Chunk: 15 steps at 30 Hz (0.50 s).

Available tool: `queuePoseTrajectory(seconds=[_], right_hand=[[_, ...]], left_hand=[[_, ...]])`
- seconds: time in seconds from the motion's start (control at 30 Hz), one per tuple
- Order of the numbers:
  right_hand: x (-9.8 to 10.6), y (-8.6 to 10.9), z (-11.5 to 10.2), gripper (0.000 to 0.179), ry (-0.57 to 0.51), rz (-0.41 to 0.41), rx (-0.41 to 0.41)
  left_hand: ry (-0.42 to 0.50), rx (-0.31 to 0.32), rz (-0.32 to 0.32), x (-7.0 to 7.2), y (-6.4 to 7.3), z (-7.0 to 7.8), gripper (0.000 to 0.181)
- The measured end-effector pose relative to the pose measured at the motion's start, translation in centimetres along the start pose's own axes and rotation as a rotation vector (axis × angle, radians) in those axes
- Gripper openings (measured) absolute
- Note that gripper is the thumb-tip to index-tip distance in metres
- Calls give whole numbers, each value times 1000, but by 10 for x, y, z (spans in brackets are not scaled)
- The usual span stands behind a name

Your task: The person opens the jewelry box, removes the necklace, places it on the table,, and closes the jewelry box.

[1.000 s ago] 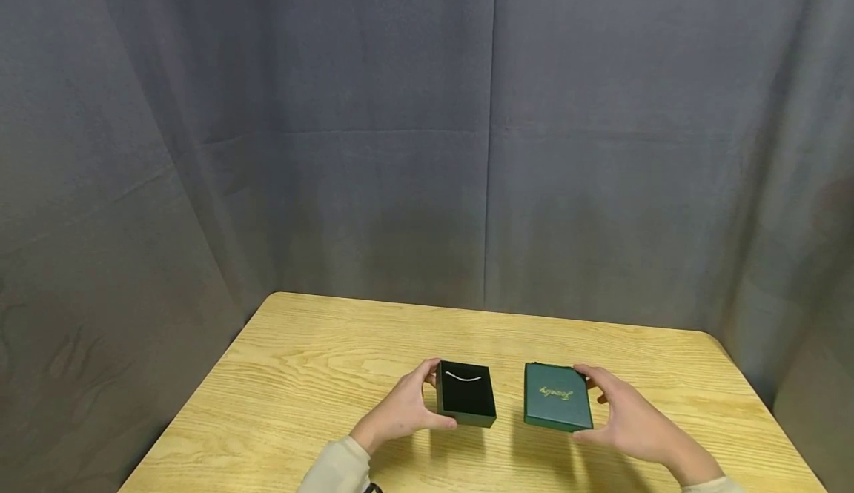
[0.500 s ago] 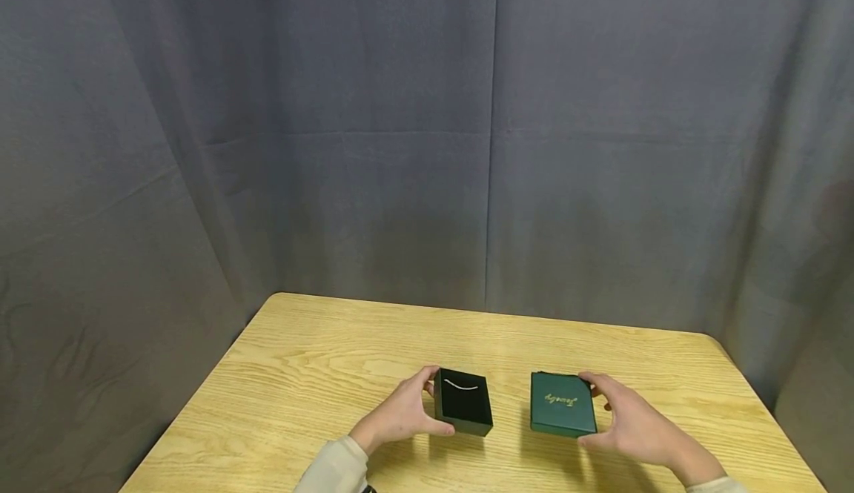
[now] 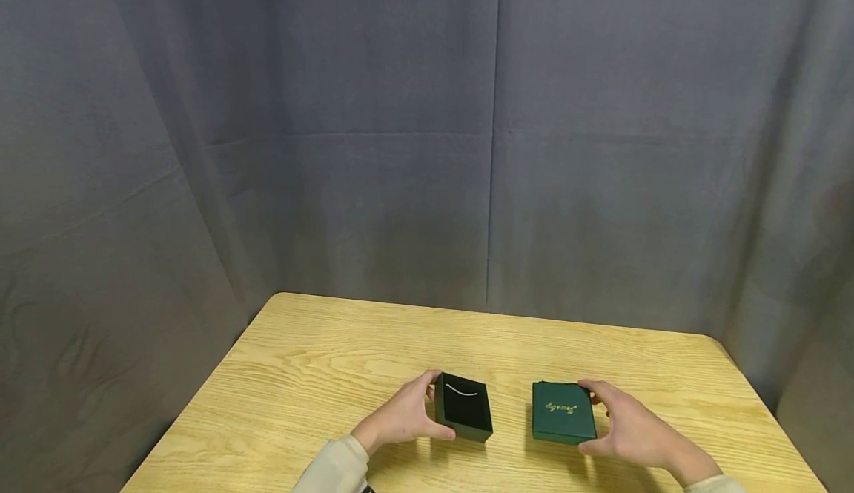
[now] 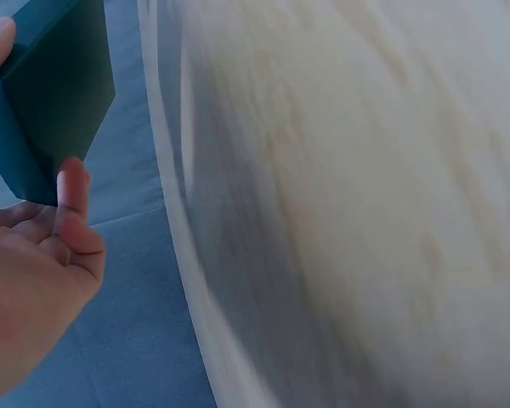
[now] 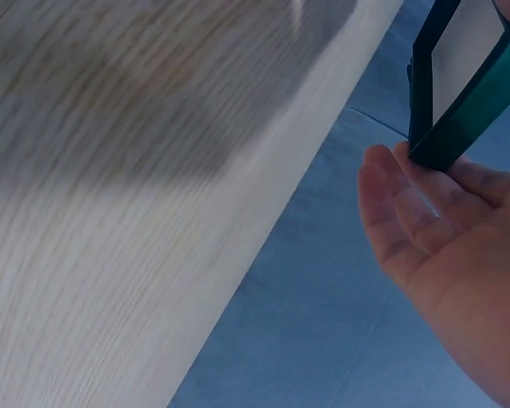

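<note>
Your left grip [image 3: 403,415] faces inward, its thumb [image 3: 437,431] on the near side and fingertips [image 3: 430,376] on the far side, pinching between them, with the outer fingers [image 4: 75,200] bent below. Your right grip [image 3: 630,425], well apart to its right, mirrors this pinch, its lower fingers [image 5: 399,212] loosely extended. Behind each grip your forearms angle outward into pale sleeves [image 3: 336,465]; a dark band [image 3: 368,489] shows behind the left grip.

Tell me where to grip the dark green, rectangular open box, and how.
Probably pinch the open box by its flat outer walls, near and far, coming from the person's right: the bare left hand spans its left side, and a thin, pale, curved strand lies on the black lining.
</note>
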State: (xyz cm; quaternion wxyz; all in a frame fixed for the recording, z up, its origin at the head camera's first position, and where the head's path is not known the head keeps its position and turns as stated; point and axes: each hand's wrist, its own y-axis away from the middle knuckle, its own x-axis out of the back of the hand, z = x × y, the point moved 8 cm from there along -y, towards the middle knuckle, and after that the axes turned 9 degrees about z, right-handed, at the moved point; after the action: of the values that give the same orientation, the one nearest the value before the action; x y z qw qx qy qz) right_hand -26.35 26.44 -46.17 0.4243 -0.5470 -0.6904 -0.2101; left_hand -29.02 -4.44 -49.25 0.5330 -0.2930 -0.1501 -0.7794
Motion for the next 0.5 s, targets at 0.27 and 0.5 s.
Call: queuePoseTrajectory(seconds=[0.27, 0.5], right_hand=[[-3, -1, 5, 98, -2, -30, -2], [-4, 0, 8, 97, -4, -48, 22]], left_hand=[[-12, 1, -13, -2, 0, -2, 99], [-6, 5, -29, -4, 0, -3, 97]])
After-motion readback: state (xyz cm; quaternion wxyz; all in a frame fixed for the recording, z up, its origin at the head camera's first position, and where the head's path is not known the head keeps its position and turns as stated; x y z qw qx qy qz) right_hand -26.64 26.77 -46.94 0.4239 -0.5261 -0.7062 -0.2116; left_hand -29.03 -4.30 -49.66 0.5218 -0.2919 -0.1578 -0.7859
